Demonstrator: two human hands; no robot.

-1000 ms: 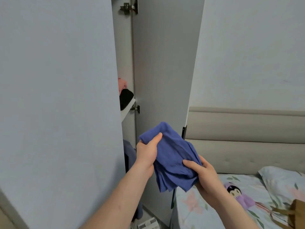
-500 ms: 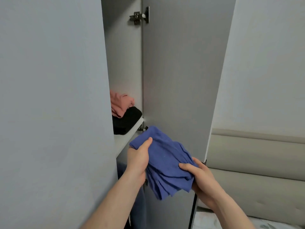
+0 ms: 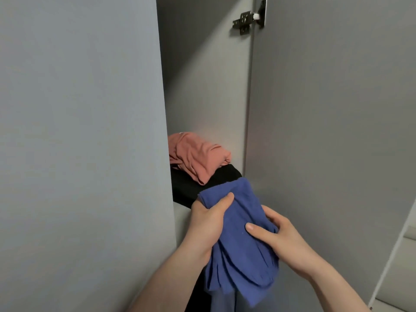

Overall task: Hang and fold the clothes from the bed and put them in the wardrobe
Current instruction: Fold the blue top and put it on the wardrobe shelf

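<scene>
A folded blue garment (image 3: 240,239) is held in both hands in front of the open wardrobe. My left hand (image 3: 209,224) grips its upper left edge, thumb on top. My right hand (image 3: 276,235) clasps its right side, thumb across the cloth. The garment's top corner reaches over the front edge of the wardrobe shelf (image 3: 182,213). On that shelf lies a folded black garment (image 3: 198,185) with a crumpled salmon-pink garment (image 3: 198,154) on top of it.
A grey wardrobe door (image 3: 78,143) fills the left side, and a second open door (image 3: 326,120) with a metal hinge (image 3: 249,19) stands on the right. Dark hanging clothes (image 3: 216,300) show below the shelf. A beige headboard (image 3: 405,255) peeks in at far right.
The view has moved closer to the wardrobe and the bed has left the frame. Both hands have carried the blue garment up to the shelf edge.
</scene>
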